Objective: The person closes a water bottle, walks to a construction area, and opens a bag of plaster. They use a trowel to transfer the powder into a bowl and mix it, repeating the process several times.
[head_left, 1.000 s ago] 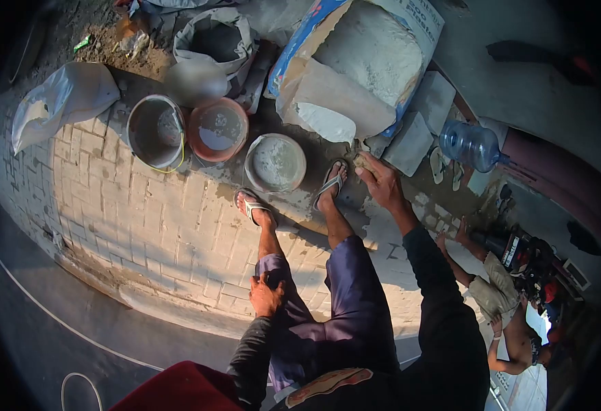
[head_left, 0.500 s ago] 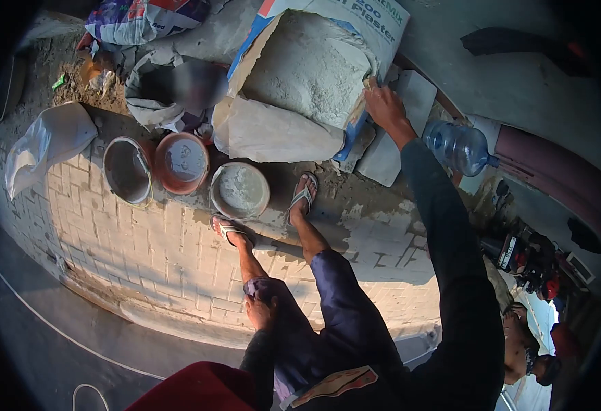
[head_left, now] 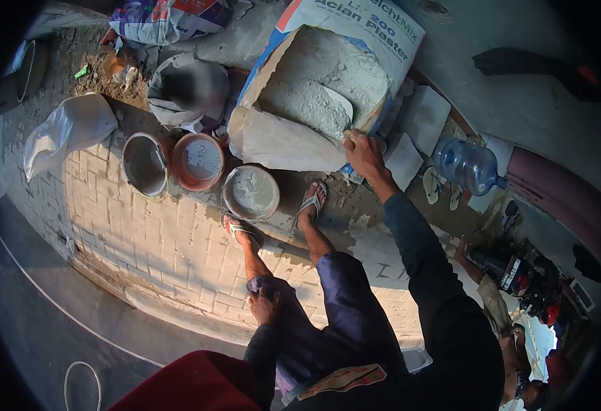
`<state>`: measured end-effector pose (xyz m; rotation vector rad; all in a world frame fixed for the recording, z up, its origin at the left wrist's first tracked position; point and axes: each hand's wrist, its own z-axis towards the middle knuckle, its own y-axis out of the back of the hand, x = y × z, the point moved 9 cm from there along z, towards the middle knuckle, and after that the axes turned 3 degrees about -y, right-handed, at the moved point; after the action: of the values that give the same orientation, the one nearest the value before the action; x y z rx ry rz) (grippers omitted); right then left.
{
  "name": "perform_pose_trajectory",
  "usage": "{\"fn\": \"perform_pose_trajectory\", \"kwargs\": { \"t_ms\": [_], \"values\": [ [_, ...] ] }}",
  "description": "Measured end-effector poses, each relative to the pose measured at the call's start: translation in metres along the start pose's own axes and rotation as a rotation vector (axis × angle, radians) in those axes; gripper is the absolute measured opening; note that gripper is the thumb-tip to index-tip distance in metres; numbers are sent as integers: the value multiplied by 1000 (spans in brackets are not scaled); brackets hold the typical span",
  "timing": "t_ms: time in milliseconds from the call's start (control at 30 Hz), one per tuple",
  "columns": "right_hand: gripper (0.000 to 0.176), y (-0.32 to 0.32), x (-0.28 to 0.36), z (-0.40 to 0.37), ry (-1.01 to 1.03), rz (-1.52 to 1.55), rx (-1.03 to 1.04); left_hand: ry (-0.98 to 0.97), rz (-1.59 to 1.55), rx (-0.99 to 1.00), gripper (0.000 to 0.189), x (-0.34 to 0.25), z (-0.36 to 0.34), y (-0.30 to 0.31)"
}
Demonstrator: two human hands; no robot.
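My right hand (head_left: 365, 156) is closed round the handle of a scoop (head_left: 338, 103), whose pale blade carries grey powder. The scoop is over the opening of a torn plaster sack (head_left: 389, 48), which holds loose powder (head_left: 293, 75). On my left knee rests my left hand (head_left: 265, 307), with its fingers bent over the trouser cloth and nothing visible in it. Near my feet stands a round tub (head_left: 251, 192) with pale material inside. Beside it are a reddish tub (head_left: 198, 162) with wet whitish contents and a dark bucket (head_left: 145, 164).
A clear water bottle (head_left: 466, 166) lies to the right, near slippers (head_left: 430, 185) and grey blocks (head_left: 423, 118). An open bag (head_left: 167, 103) and a white plastic bag (head_left: 74, 130) are at the left. Another person (head_left: 512, 349) is at the lower right.
My right hand has moved left and down along the sack's edge, and the scoop's blade with powder now shows. The view has shifted; my left hand stays on the knee.
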<state>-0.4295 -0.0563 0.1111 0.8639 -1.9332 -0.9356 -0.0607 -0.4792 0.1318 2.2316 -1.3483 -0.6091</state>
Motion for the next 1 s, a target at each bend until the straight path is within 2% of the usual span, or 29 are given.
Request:
{"fn": "perform_pose_trajectory", "kwargs": {
  "t_ms": [67,100,133,200,267,300,367,500,567,667,700,767,800,933,1000],
  "values": [
    [38,0,9,6,39,-33,82,-2,9,-32,63,1,-1,4],
    [38,7,9,11,41,-30,83,-2,-4,-31,63,3,1,5],
    [37,21,26,12,160,-140,91,-2,-19,-27,62,4,2,5],
    [32,25,12,33,206,-173,48,16,-34,-21,62,7,2,5],
    [31,61,24,54,200,-220,-128,39,-52,-14,61,4,-2,5],
    [31,60,21,69,205,-219,-123,47,-46,7,61,1,-3,5],
    [31,72,6,93,115,-328,-261,59,-41,29,61,0,-5,1],
    [38,53,0,80,118,-343,-214,49,-31,54,61,1,-6,-7],
    [39,40,0,60,42,-309,-16,59,-27,52,62,1,-8,-7],
    [34,21,12,36,100,-264,93,68,-56,37,63,3,-6,-6],
    [34,22,15,39,109,-264,89,57,-48,14,63,5,-7,-5],
    [41,35,33,41,224,-20,9,53,-41,-15,63,5,-5,-2],
    [45,36,34,57,322,31,-88,58,-57,-12,63,6,-5,-3],
    [45,36,42,118,270,-88,-137,85,-74,36,62,8,-6,-4],
    [43,22,38,131,282,-103,-37,78,-56,27,61,8,-6,-6]
  ]
}}
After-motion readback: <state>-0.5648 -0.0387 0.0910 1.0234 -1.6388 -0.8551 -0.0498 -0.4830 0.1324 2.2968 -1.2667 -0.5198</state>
